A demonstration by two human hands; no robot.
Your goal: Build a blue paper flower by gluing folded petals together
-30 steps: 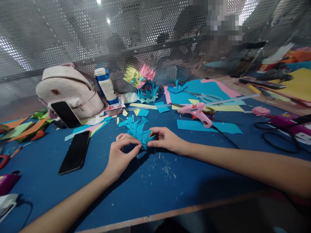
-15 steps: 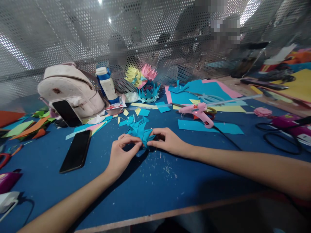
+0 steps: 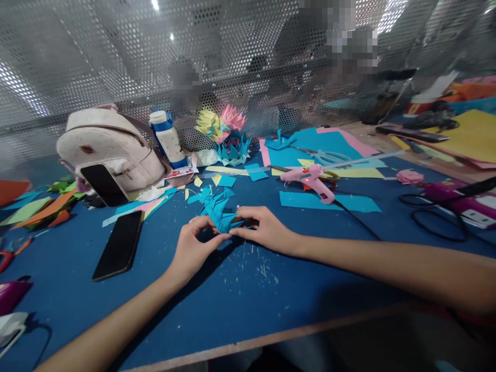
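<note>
The spiky turquoise folded-paper piece [image 3: 219, 213], at six o'clock from the yellow, pink and blue pointed-paper flower cluster [image 3: 233, 120], already has many points formed but seems unfinished, pinched between thumb and fingers of the bare left hand [image 3: 196, 245] and bare right hand [image 3: 265, 230].

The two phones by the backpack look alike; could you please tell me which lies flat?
The phone nearer the left hand lies flat; the other phone leans against the backpack.

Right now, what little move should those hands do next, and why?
Maybe gently press the blue folded paper at its near end: the left hand and right hand both hold it there, thumb tips close together, while its points stick out.
</note>
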